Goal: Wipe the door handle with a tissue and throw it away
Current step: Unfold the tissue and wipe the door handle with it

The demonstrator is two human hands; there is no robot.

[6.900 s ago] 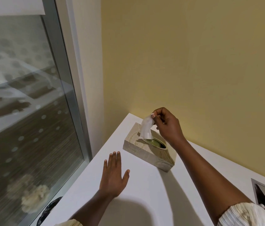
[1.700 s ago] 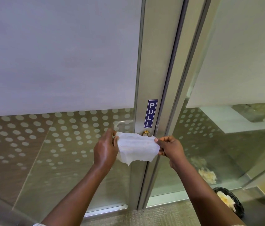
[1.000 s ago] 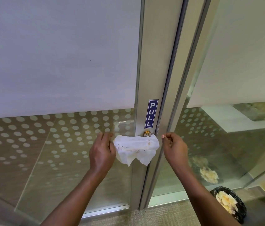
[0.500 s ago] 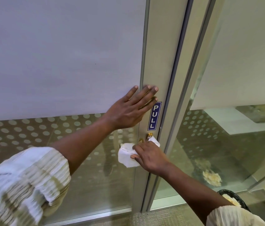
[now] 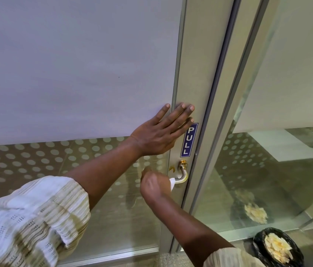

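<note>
A silver and brass lever door handle (image 5: 183,174) sits on the metal door frame below a blue PULL sign (image 5: 189,140). My right hand (image 5: 154,185) is closed around the handle's left part, blurred. It grips a white tissue (image 5: 172,183), of which only a small corner shows at the fingers. My left hand (image 5: 163,132) lies flat with spread fingers on the door, across the frosted pane's edge and the frame, just left of the sign. It holds nothing.
The glass door (image 5: 75,74) is frosted above and dotted below. A fixed glass panel (image 5: 286,93) stands to the right. On the floor at lower right is a black-lined bin (image 5: 278,247) with crumpled tissues in it.
My right hand has slid left along the handle with the tissue, baring the handle's bend and brass base. Most of the tissue is now hidden in the hand. The left hand stays flat on the door.
</note>
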